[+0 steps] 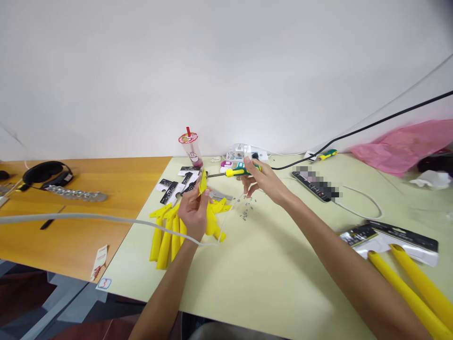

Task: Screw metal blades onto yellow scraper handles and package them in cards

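My left hand (194, 212) is closed around a yellow plastic handle (203, 182), held upright above the table. My right hand (264, 178) grips a screwdriver (231, 173) by its yellow and green grip. The screwdriver lies level, its shaft pointing left, and the tip meets or nearly meets the yellow handle; the exact contact is too small to tell. Below and around my left hand lie several more yellow handles (166, 241). A flat grey metal piece (221, 194) rests just right of that hand. Small loose screws or nuts (245, 213) are scattered under my right hand.
Black-and-white packages (170, 191) and a drink cup (192, 150) stand behind my left hand. A power strip (260, 154) is by the wall. A remote-like black device (311, 186), another screwdriver (327, 154) and long yellow handles (406, 288) lie right. A white cable (106, 218) crosses the left foreground.
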### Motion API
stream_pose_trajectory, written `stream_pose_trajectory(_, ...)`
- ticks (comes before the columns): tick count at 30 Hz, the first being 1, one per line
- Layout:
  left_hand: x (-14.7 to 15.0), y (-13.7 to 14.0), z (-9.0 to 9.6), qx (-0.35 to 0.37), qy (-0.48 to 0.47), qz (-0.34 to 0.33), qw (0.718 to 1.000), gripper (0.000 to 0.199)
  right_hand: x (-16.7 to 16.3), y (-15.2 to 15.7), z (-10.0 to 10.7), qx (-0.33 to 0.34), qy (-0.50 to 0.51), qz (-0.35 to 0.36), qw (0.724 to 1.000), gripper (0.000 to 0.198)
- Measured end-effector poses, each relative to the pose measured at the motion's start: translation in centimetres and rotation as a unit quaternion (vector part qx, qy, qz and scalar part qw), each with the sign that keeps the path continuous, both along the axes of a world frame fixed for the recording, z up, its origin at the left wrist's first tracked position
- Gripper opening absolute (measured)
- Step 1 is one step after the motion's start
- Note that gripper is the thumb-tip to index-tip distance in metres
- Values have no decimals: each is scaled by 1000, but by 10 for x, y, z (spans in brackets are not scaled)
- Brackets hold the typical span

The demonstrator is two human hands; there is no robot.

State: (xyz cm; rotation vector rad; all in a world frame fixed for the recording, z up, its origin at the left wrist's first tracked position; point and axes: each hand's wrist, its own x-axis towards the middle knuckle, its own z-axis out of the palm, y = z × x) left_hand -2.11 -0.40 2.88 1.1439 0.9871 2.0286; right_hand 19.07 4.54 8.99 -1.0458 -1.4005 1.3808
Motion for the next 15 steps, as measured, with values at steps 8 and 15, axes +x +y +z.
stream_pose_trajectory(8, 3, -6, 5, -33, -6, -35, 999, 44, 8, -9, 13, 229, -74, -20, 970, 38)
stream_pose_trajectory(15, 0, -10, 5, 9, -12, -59, 998, 43, -1, -35, 33, 292, -127, -76, 945, 33)
